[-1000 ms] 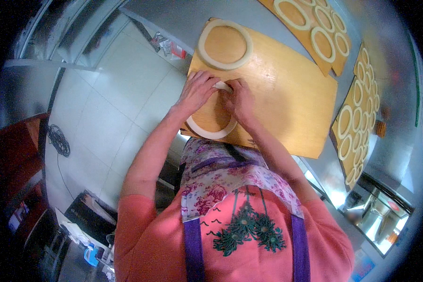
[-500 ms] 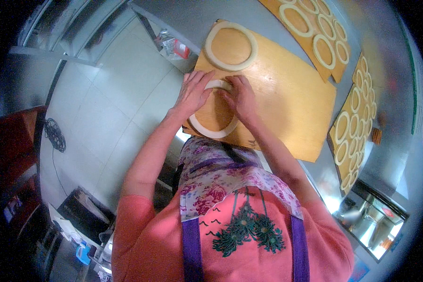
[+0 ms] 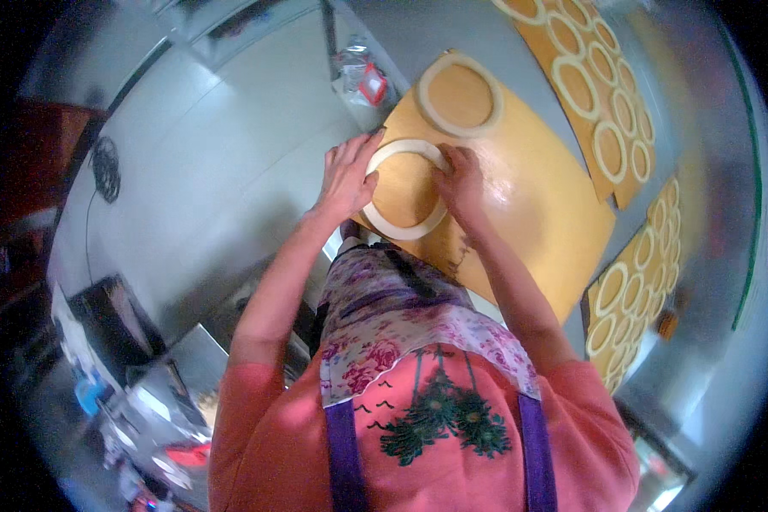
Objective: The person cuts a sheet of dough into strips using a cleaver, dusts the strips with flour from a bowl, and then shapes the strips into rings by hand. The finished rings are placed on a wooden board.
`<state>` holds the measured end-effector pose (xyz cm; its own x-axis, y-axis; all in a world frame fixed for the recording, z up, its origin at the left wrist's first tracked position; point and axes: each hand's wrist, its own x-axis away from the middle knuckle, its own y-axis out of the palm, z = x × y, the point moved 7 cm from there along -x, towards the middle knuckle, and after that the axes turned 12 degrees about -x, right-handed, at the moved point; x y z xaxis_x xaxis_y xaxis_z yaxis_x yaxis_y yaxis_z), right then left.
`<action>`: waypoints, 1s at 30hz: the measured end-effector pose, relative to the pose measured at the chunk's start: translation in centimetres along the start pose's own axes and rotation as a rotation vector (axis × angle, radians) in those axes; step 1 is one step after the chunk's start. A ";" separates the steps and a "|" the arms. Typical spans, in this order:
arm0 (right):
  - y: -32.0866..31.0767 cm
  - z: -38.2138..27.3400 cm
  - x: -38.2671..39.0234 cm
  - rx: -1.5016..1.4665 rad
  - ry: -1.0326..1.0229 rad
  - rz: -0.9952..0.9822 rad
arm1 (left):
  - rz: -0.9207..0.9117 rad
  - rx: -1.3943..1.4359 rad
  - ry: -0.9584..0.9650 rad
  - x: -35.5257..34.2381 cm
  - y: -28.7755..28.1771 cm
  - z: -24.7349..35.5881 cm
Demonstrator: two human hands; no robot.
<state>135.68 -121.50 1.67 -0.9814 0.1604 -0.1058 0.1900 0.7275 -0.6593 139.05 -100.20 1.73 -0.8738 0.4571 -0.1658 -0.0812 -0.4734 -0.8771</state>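
A pale dough ring [image 3: 408,232] lies flat on the near left part of a wooden board [image 3: 546,230]. My left hand [image 3: 348,179] is closed around its left side, the fingers along the outer edge and the thumb at the inner edge. At its upper right side, my right hand [image 3: 463,189] is curled over the ring with bent fingers, hiding a short stretch of it. Farther up the board lies a second dough ring [image 3: 497,107], which neither hand touches.
Two more boards [image 3: 616,189] [image 3: 590,299] with several smaller dough rings lie to the right on the grey table [image 3: 435,34]. A clear bag with a red item [image 3: 372,84] sits beyond the board's far left corner. A coiled black cable [image 3: 105,166] lies at left on the pale floor [image 3: 230,154].
The ring's far part, earlier pinched between both hands close together, now forms a rounder loop. My hands have moved apart to its two sides. The whole view has turned somewhat.
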 end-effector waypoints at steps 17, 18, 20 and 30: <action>4.1 -5.4 6.8 0.049 -0.557 -0.456 | 0.316 0.236 -0.907 31.4 -3.6 7.2; 5.4 -5.3 5.8 0.030 -0.575 -0.478 | 0.355 0.255 -0.933 33.6 -3.7 8.5; 8.6 -1.7 2.6 0.054 -0.490 -0.479 | 0.449 0.258 -0.989 37.9 -4.2 9.7; 16.0 -12.3 9.6 -0.553 -0.344 -0.822 | 1.015 -0.014 -1.535 61.0 -3.4 21.6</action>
<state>129.69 -100.12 -0.71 -0.7530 -0.6566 -0.0425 -0.6374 0.7439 -0.2008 75.64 -86.91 4.33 -0.1940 -0.9786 -0.0688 0.6905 -0.0864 -0.7181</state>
